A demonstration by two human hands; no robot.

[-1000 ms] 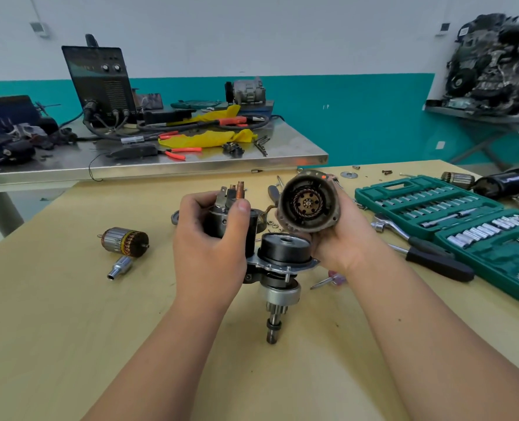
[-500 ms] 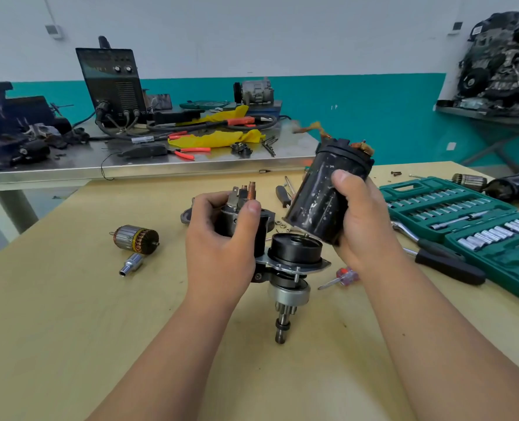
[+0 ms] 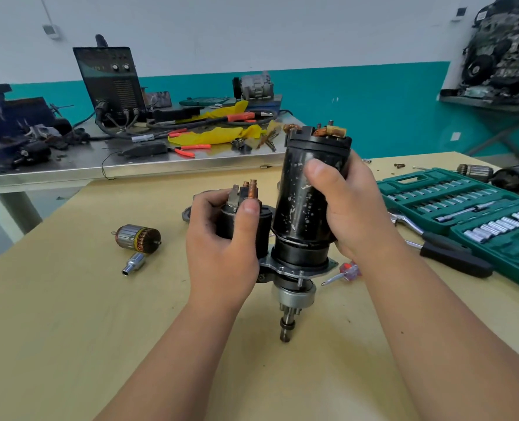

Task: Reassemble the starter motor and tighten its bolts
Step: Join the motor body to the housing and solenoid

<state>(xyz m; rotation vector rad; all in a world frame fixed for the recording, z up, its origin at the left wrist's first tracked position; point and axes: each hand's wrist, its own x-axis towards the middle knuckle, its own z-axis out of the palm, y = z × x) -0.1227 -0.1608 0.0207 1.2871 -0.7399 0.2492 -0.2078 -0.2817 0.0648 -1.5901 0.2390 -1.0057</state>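
My left hand (image 3: 222,253) grips the black solenoid (image 3: 243,226) of the starter motor, whose copper studs stick up above my thumb. My right hand (image 3: 349,214) grips the black cylindrical motor housing (image 3: 300,208), which stands upright on the black base ring above the silver mounting plate (image 3: 285,270). Brushes and copper leads show at the housing's top end. The pinion shaft (image 3: 287,326) points down toward the table. A loose armature (image 3: 136,238) lies on the wooden table (image 3: 70,329) to the left.
A silver socket (image 3: 133,264) lies below the armature. A small red-handled screwdriver (image 3: 343,273) lies beside my right wrist. A black-handled ratchet (image 3: 446,253) and an open green socket set (image 3: 470,208) sit at the right. A cluttered metal bench (image 3: 130,159) stands behind.
My right hand turned the housing from open end facing me to upright and lowered it onto the base ring. My left hand kept its grip on the solenoid.
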